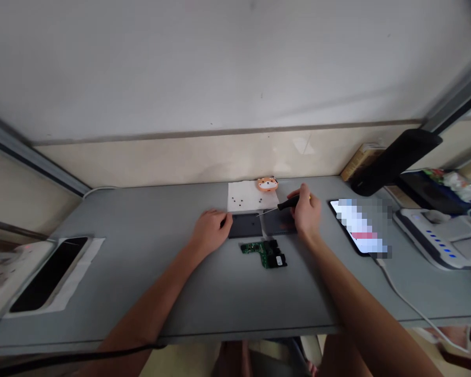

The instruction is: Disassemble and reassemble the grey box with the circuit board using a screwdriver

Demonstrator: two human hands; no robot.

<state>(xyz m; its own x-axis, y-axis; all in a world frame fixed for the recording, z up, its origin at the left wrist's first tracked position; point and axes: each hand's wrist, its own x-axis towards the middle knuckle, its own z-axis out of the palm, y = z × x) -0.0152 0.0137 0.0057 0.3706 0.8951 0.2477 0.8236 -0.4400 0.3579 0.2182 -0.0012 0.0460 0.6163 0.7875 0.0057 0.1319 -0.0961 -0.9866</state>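
In my right hand [306,213] is a screwdriver [288,203] with a black handle, its thin shaft pointing left over two dark flat panels. My left hand [211,230] rests at the left edge of the left panel [245,225], its fingers curled against that edge. The right panel [278,222] lies beside it, partly under my right hand. A green circuit board [265,253] with black parts sits just in front of the panels. Behind them, several tiny dark screws lie on a white paper [245,196], with an orange animal-faced case [267,184] at its back edge.
A lit phone [357,228] with a white cable [396,290] lies to the right, near a white power strip [441,238]. A black cylinder [396,162] leans at the back right. On the left, a dark phone [49,273] lies on white paper. The wall [172,162] closes off the back.
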